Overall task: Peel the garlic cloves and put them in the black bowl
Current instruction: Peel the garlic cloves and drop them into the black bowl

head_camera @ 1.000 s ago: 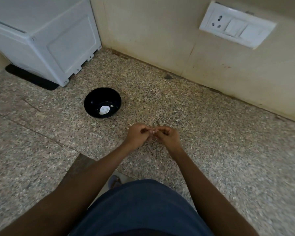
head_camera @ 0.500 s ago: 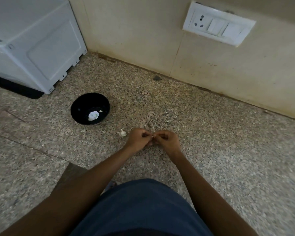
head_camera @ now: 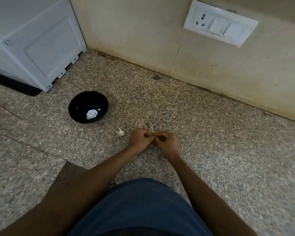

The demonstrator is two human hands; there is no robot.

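Head cam: both hands (head_camera: 153, 140) pinch sth tiny, black bowl (head_camera: 78, 106) nr left.

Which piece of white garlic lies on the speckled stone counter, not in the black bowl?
The small white garlic piece just left of the left hand lies on the counter; the larger white garlic sits inside the black bowl.

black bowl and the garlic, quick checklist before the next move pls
1. Black bowl upright on the counter, within reach to the left of the hands: ok.
2. Room in the bowl, only a white garlic piece and a small bit in it: ok.
3. Left hand and right hand together, fingers curled round something small: ok.
4. Clove between them fully peeled: cannot tell, hidden.
5. Loose garlic clove on the counter, still to do: not ok.
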